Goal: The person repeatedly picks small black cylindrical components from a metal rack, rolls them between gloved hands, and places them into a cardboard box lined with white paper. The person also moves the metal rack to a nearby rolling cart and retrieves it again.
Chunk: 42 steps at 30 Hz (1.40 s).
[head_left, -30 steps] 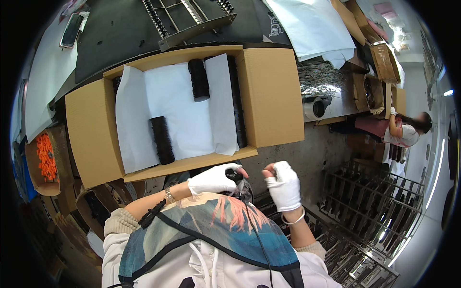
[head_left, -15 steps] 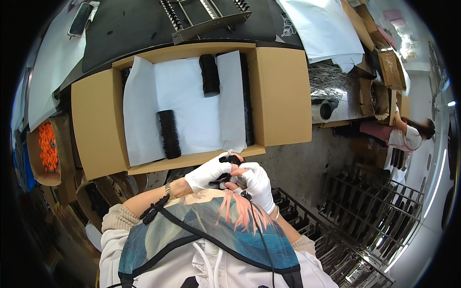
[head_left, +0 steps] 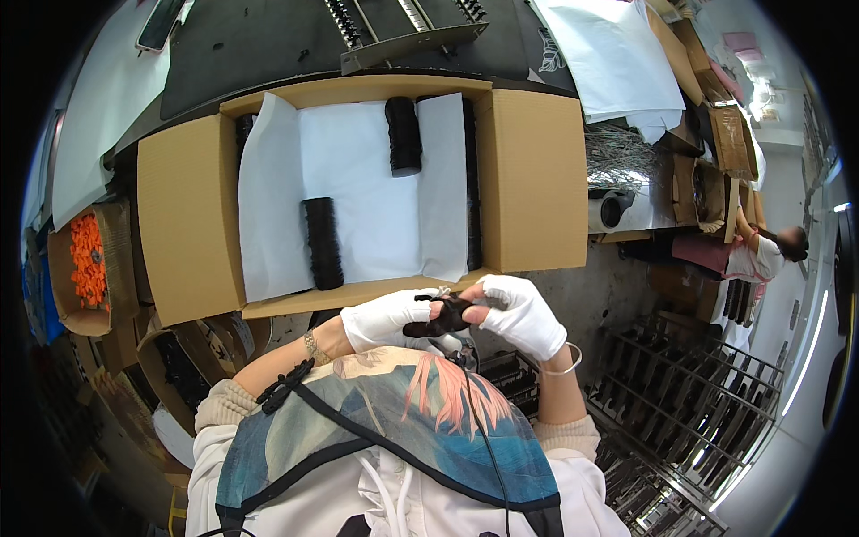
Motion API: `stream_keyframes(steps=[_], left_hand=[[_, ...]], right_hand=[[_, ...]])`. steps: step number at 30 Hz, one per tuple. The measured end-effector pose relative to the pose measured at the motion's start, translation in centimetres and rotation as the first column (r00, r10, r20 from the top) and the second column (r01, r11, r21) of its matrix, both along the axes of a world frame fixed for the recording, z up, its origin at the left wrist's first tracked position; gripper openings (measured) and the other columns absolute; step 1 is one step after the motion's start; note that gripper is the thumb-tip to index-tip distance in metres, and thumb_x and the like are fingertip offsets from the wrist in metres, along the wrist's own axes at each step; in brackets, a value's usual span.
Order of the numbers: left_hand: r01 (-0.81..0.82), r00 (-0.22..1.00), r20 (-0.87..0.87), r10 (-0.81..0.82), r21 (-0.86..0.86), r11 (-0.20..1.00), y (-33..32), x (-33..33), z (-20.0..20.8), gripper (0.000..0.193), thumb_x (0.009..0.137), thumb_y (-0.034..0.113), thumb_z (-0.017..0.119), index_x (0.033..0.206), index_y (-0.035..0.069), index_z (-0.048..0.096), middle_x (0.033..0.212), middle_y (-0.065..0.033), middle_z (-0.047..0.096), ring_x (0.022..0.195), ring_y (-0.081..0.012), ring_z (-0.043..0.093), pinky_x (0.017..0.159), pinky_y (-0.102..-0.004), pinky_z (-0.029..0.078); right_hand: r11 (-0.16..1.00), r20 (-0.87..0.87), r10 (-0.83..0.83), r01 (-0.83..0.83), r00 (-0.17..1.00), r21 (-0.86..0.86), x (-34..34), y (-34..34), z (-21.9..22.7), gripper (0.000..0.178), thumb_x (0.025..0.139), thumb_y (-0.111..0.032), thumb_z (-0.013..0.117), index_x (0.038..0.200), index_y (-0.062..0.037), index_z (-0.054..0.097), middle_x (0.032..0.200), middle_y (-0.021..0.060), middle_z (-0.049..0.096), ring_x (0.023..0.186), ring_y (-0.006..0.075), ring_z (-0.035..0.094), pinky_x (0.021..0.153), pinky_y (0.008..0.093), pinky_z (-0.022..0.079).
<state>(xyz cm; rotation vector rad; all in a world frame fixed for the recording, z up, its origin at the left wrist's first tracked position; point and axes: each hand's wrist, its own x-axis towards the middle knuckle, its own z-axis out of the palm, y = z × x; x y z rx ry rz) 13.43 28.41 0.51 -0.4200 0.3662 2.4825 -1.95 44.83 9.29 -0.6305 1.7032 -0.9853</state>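
In front of my chest, both hands wear white gloves with bare fingertips. My left hand [head_left: 389,319] pinches a small glossy black piece [head_left: 453,313]; its exact kind I cannot make out. On the piece's right side, the thumb and fingers of my right hand [head_left: 523,318] grip it too. Just beyond the hands stands an open cardboard box [head_left: 537,179] lined with white paper [head_left: 358,170]. Two ridged black rolls lie on that paper: one roll [head_left: 404,136] toward the far side, the other roll [head_left: 323,243] nearer and to the left.
Beyond the box, a metal rack with rods [head_left: 416,46] lies on a black mat [head_left: 259,54]. A carton of orange pieces [head_left: 88,259] stands left. To the right are thin wires [head_left: 617,152], a metal shelf rack [head_left: 689,385] and another person [head_left: 747,255].
My right hand has moved right and a little up, its wrist swinging outward, and more of the black piece shows between my hands. The view has shifted slightly.
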Motion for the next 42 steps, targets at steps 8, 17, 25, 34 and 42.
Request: stream_keyframes(steps=[8, 17, 25, 34, 42], left_hand=[[-0.146, 0.989, 0.001, 0.151, 0.260, 0.954, -0.9, 0.4, 0.1, 0.046, 0.101, 0.034, 0.054, 0.137, 0.007, 0.044, 0.128, -0.0160, 0.055, 0.112, -0.0343, 0.063, 0.090, -0.0426, 0.059], [-0.186, 0.981, 0.103, 0.165, 0.258, 0.948, -0.6, 0.7, 0.2, 0.045, 0.102, 0.037, 0.050, 0.134, 0.006, 0.045, 0.131, -0.0158, 0.053, 0.109, -0.0311, 0.064, 0.091, -0.0439, 0.060], [-0.478, 0.878, -0.038, 0.477, -0.080, 0.874, 0.1, 0.2, 1.3, 0.046, 0.089, 0.013, 0.071, 0.127, 0.005, 0.048, 0.120, -0.0079, 0.056, 0.112, -0.0194, 0.059, 0.095, -0.0373, 0.053], [-0.640, 0.724, -0.541, 0.428, -0.759, 0.124, -0.5, -2.0, 0.4, 0.052, 0.083, 0.005, 0.069, 0.132, -0.001, 0.053, 0.120, -0.0094, 0.065, 0.123, -0.0146, 0.050, 0.103, -0.0319, 0.044], [-0.710, 0.502, -0.436, 0.747, -0.701, 0.068, -3.8, -4.2, -4.2, 0.059, 0.107, 0.038, 0.028, 0.150, -0.001, 0.035, 0.152, -0.0140, 0.042, 0.140, -0.0218, 0.038, 0.117, -0.0310, 0.024]], right_hand=[[0.974, -0.181, 0.199, -0.215, 0.963, -0.074, -0.9, -1.8, -0.7, 0.028, 0.089, -0.004, 0.066, 0.117, -0.0048, 0.066, 0.101, 0.0091, 0.067, 0.090, 0.0208, 0.063, 0.083, 0.0295, 0.050], [0.918, -0.330, 0.302, -0.367, 0.894, -0.154, -0.2, -3.3, -0.5, 0.018, 0.078, 0.000, 0.071, 0.095, -0.0064, 0.071, 0.106, 0.0096, 0.066, 0.094, 0.0304, 0.063, 0.086, 0.0372, 0.051], [0.974, -0.198, -0.223, 0.213, 0.955, -0.075, 2.5, -2.2, -3.6, 0.042, 0.100, -0.023, 0.056, 0.136, -0.0013, 0.052, 0.138, 0.0157, 0.054, 0.118, 0.0224, 0.057, 0.103, 0.0344, 0.044], [0.984, 0.495, -0.133, 0.176, 0.859, -0.040, 2.9, -5.5, -7.5, 0.045, 0.101, -0.034, 0.058, 0.131, -0.0011, 0.052, 0.123, 0.0038, 0.057, 0.112, 0.0118, 0.054, 0.100, 0.0300, 0.044], [0.982, -0.308, 0.026, -0.082, 0.951, -0.171, -2.4, -11.3, -10.5, 0.048, 0.082, -0.029, 0.079, 0.117, -0.0016, 0.061, 0.109, 0.0090, 0.066, 0.098, 0.0242, 0.064, 0.089, 0.0348, 0.050]])
